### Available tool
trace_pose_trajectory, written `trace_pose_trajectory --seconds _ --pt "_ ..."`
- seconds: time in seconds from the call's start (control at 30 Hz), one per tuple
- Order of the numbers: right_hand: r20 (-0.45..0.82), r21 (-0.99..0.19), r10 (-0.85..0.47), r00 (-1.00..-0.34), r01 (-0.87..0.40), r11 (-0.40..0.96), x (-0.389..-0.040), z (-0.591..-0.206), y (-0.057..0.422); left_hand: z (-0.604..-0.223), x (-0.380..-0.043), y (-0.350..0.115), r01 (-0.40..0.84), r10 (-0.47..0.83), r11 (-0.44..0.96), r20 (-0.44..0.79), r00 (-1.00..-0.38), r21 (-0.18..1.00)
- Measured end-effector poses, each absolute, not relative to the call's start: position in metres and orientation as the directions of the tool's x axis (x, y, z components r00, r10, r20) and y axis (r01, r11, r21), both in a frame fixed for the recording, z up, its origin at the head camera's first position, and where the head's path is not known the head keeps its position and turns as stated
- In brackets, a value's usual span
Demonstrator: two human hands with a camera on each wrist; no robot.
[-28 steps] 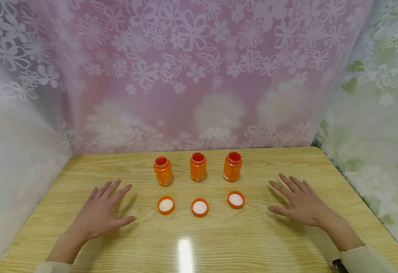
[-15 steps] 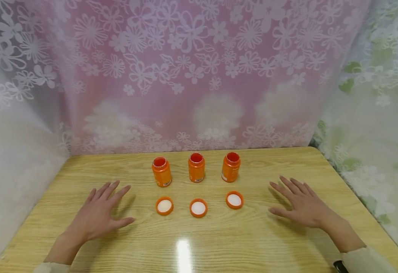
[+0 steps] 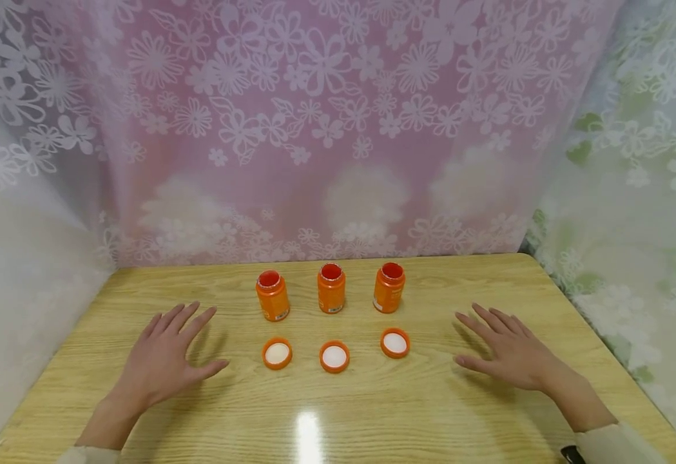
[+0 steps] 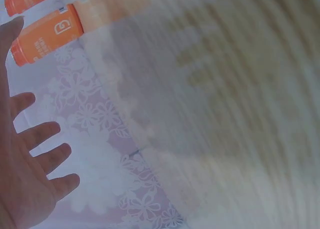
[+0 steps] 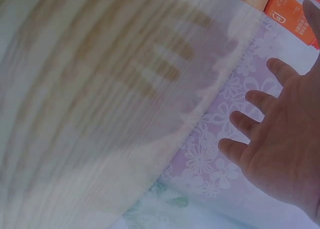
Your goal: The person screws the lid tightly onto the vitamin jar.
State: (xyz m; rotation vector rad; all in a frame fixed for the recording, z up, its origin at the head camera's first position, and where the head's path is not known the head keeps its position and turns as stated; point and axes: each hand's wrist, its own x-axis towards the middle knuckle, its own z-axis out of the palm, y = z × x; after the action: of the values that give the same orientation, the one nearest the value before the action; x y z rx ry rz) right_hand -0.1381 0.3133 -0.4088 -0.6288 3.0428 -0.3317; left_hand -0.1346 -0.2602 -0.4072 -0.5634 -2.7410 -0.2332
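Observation:
Three orange bottles stand upright and uncapped in a row: a left bottle (image 3: 273,299), a middle bottle (image 3: 331,293) and a right bottle (image 3: 388,293). In front of them lie three orange lids with their pale insides up: a left lid (image 3: 277,354), a middle lid (image 3: 334,356) and a right lid (image 3: 395,343). My left hand (image 3: 160,361) hovers over the table left of the lids, fingers spread and holding nothing. On the other side my right hand (image 3: 508,351) is held the same way, apart from the right lid. Both wrist views show spread fingers and an orange bottle beyond the thumb.
The wood-grain table (image 3: 245,412) has a bright reflection near its front. A pink floral curtain (image 3: 349,142) hangs right behind its back edge. Pale floral sheets hang at the left (image 3: 30,258) and right (image 3: 639,212) sides.
The bottles and lids appear shifted slightly left and down in the head view, along with the table and curtain. Both hands keep nearly the same spread pose.

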Motion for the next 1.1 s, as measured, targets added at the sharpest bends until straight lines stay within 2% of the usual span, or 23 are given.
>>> trace_pose_trajectory --seconds 0.37,0.63,0.9,1.1 --pt "0.041 -0.201 -0.418 -0.908 -0.417 0.886 -0.141 -0.406 0.309 -0.395 -0.141 -0.244 0.422 0.340 0.901 0.445 -0.828 0.098" --pt "0.048 -0.241 -0.431 -0.901 -0.429 0.870 -0.146 -0.398 0.299 -0.384 -0.146 -0.229 0.403 0.288 0.902 0.474 -0.832 0.158" --pt "0.028 -0.251 -0.449 -0.893 -0.441 0.862 -0.149 -0.397 0.284 -0.364 -0.149 -0.198 0.409 0.238 0.844 0.442 -0.865 0.347" --pt "0.022 -0.269 -0.469 -0.883 -0.457 0.848 -0.149 -0.397 0.273 -0.353 -0.155 -0.168 0.464 0.280 0.764 0.419 -0.864 0.448"
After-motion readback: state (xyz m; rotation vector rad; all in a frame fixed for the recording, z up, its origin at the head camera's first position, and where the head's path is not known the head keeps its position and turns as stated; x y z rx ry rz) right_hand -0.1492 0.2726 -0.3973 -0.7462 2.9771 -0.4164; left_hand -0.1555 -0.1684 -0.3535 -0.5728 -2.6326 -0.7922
